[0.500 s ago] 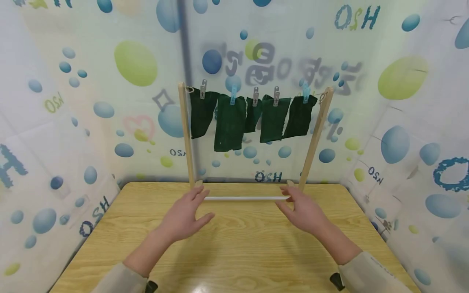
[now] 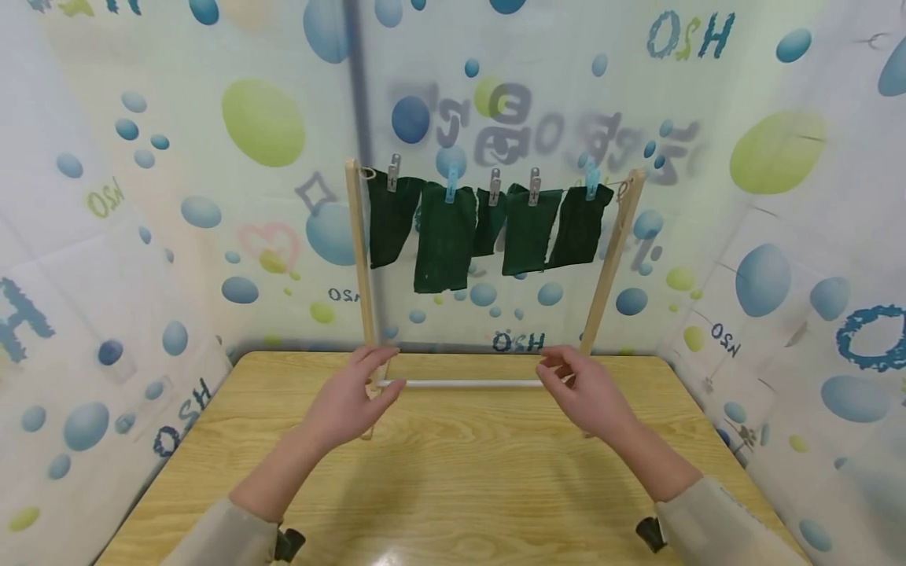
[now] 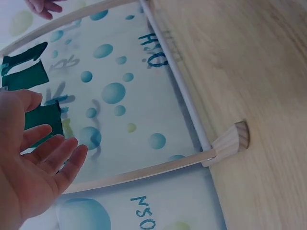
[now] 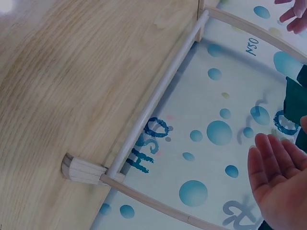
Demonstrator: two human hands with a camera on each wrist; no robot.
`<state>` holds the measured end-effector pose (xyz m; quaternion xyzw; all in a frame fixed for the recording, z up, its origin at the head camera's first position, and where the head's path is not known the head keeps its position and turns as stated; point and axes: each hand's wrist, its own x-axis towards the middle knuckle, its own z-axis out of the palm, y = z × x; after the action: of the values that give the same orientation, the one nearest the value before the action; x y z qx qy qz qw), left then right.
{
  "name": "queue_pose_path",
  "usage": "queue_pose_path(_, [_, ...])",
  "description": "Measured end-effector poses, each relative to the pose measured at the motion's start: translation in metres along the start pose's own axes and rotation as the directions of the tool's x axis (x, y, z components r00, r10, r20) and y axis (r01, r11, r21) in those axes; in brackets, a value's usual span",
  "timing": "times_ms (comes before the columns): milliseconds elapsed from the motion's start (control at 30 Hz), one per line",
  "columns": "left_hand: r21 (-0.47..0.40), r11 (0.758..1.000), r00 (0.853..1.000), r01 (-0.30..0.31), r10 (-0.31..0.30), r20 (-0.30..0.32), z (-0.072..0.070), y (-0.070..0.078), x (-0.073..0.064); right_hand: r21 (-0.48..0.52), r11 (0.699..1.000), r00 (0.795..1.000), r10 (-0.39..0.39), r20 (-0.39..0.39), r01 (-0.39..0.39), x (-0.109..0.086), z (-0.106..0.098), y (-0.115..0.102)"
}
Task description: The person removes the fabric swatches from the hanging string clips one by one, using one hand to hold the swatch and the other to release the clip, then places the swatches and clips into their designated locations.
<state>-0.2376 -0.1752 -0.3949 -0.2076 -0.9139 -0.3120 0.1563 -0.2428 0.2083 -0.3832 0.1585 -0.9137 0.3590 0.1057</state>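
A small wooden drying rack (image 2: 362, 267) stands at the back of the table, its string hung with several dark green cloths (image 2: 446, 244). Grey and light blue clothespins (image 2: 451, 185) hold the cloths on. A white rod (image 2: 474, 384) joins the posts low down. In the head view my left hand (image 2: 348, 399) appears in front of the left post's base, fingers relaxed and holding nothing. On the other side my right hand (image 2: 591, 397) hovers by the right post's base, fingers gently bent, likewise holding nothing. Both wrist views show a gap between hand and rack.
The wood-grain table (image 2: 467, 487) reaches toward me. Behind and beside it hang white curtains (image 2: 262, 204) printed with blue and green drops. A wooden rack foot (image 3: 235, 139) rests on the table in the left wrist view, and another foot (image 4: 84, 170) in the right.
Both hands have risen slightly, the left also shifting a little leftward, and the fronts of the rack's feet now show beneath them. The rack and cloths have stayed put.
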Motion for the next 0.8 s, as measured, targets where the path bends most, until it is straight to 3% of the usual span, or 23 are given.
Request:
queue_pose_path(267, [-0.106, 0.993, 0.992, -0.056, 0.043, -0.116, -0.024, 0.005, 0.023, 0.011, 0.999, 0.999, -0.047, -0.005, 0.047, 0.01, -0.005, -0.01])
queue_pose_path(433, [-0.151, 0.988, 0.989, -0.041, 0.019, -0.146, -0.04, 0.01, 0.043, 0.03, 0.998, 0.998, -0.057, -0.005, 0.057, 0.019, -0.007, -0.018])
queue_pose_path(800, [-0.152, 0.985, 0.966, -0.08, 0.039, -0.256, -0.06, 0.024, 0.089, 0.031, 0.993, 0.993, -0.117, -0.005, 0.117, 0.044, -0.014, -0.052])
